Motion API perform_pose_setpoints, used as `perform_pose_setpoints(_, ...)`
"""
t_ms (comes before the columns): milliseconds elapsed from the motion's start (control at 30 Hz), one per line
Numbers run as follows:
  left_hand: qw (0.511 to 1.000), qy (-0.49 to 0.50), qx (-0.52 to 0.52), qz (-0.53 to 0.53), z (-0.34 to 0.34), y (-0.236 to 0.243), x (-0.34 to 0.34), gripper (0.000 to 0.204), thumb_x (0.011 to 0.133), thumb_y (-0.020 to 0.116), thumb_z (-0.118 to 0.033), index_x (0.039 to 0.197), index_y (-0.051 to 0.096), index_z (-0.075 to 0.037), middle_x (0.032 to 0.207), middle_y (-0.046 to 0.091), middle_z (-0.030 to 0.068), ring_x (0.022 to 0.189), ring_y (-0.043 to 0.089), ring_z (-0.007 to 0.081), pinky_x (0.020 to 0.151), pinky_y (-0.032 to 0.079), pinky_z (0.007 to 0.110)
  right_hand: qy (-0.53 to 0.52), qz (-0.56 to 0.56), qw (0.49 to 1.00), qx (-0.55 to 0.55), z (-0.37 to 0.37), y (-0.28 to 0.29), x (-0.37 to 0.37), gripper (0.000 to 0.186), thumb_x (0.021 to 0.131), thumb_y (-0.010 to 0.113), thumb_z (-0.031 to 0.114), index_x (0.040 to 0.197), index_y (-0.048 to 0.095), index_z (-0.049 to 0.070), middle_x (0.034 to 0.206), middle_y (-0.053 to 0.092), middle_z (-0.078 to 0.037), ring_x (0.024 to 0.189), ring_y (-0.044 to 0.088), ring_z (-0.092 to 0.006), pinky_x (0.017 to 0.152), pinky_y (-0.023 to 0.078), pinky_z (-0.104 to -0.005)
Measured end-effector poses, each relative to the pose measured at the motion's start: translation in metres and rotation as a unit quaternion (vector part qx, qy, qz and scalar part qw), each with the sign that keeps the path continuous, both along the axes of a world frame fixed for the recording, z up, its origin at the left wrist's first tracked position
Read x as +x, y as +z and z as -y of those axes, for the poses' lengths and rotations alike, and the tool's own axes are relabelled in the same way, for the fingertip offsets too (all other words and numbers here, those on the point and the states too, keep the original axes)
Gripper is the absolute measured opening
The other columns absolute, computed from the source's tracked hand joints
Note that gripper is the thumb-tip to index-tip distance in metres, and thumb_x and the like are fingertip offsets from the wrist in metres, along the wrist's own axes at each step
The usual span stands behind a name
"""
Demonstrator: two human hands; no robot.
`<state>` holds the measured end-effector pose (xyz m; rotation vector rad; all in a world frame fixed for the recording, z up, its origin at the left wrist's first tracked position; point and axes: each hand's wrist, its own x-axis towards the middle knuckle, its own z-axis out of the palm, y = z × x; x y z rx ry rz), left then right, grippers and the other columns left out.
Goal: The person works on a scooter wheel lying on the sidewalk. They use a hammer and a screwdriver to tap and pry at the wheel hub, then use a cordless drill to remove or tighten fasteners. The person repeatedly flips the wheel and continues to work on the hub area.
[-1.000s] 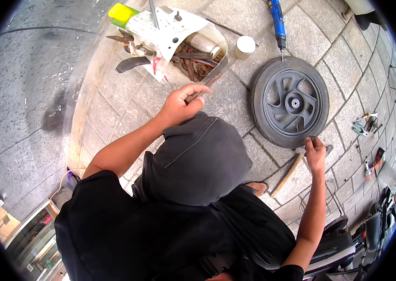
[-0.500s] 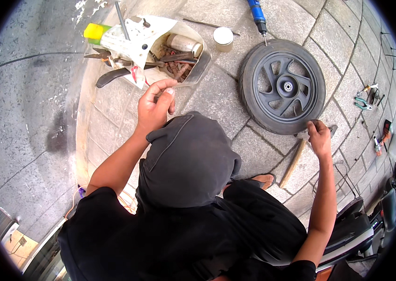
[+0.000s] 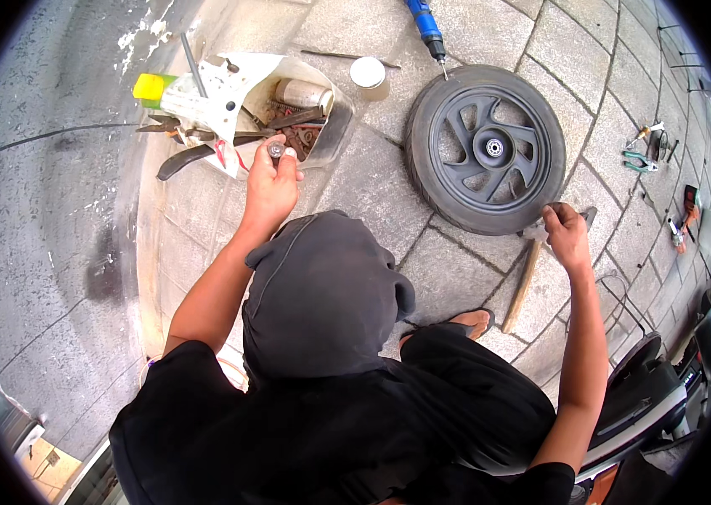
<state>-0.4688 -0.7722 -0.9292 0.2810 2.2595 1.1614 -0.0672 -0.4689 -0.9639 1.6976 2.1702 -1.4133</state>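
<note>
My left hand (image 3: 271, 181) is stretched out to the edge of a cut-open white plastic container (image 3: 332, 135) full of rusty tools. Its fingertips pinch a small round metal piece (image 3: 275, 150). My right hand (image 3: 566, 236) is closed around the head end of a hammer whose wooden handle (image 3: 524, 286) lies on the paving. That hand sits right at the near rim of a black scooter wheel with its tyre (image 3: 486, 147), which lies flat on the stones. A dark hood (image 3: 322, 295) hides the space between my arms.
A blue-handled screwdriver (image 3: 424, 25) points at the wheel's far rim, with a small white tin (image 3: 368, 73) beside it. A yellow-capped can (image 3: 149, 87) lies left of the container. Pliers (image 3: 642, 160) and small tools lie at the right. A scooter (image 3: 658, 396) stands lower right.
My left hand has moved forward from the open paving to the container's edge and now pinches the small metal piece. My right hand has stayed on the hammer by the wheel.
</note>
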Motion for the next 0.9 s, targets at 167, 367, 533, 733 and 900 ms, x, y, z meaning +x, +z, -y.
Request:
perform_pose_setpoints(167,0.998,-0.051,0.038,-0.031,-0.014,0.013,0.016,0.067,0.098,0.067,-0.007,0.154,0.032,0.005,0.085,0.061,0.0019,0.071,0.056,0.0053,0.064,0.047,0.022,0.013,-0.004,0.999,0.038,0.000,-0.007,0.008,0.031,0.101,0.065,0.025,0.089,0.064,-0.004,0.069,0.059,-0.002,0.060,0.052,-0.0089,0.057,0.045,-0.0301)
perform_pose_setpoints(367,0.961,-0.226,0.158,0.016,-0.076,0.030,0.023,0.039,0.097,0.071,-0.009,0.132,0.060,0.004,0.085,0.060,-0.0024,0.072,0.053,0.0008,0.064,0.045,0.019,0.031,0.049,0.998,0.008,-0.006,-0.008,0.000,0.036,0.097,0.065,0.030,0.102,0.071,-0.005,0.079,0.070,-0.018,0.075,0.067,-0.0230,0.074,0.053,-0.0376)
perform_pose_setpoints(533,0.798,-0.490,0.062,-0.346,-0.175,0.017,0.013,0.033,0.093,0.070,-0.020,0.122,0.070,-0.005,0.101,0.071,0.0147,0.099,0.069,0.0316,0.085,0.055,0.045,0.034,0.042,0.998,0.018,-0.007,-0.006,0.001,0.036,0.097,0.065,0.029,0.103,0.071,-0.006,0.081,0.072,-0.018,0.076,0.068,-0.0243,0.075,0.054,-0.0383)
perform_pose_setpoints(733,0.661,-0.568,-0.299,-0.388,-0.269,-0.031,-0.024,0.020,0.086,0.063,-0.011,0.100,0.077,-0.010,0.105,0.078,0.0128,0.100,0.075,0.0323,0.085,0.054,0.052,-0.005,0.006,1.000,0.014,-0.004,-0.009,0.013,0.035,0.098,0.065,0.026,0.102,0.071,-0.008,0.078,0.071,-0.016,0.074,0.066,-0.0192,0.072,0.054,-0.0363)
perform_pose_setpoints(900,0.563,-0.573,-0.476,-0.358,-0.296,-0.064,-0.034,0.031,0.095,0.064,-0.016,0.123,0.076,-0.013,0.125,0.075,0.0068,0.113,0.072,0.0274,0.089,0.055,0.052,-0.042,0.028,0.999,-0.005,0.004,-0.018,0.030,0.031,0.100,0.064,0.024,0.100,0.070,-0.007,0.073,0.067,-0.009,0.068,0.059,-0.0130,0.067,0.050,-0.0331)
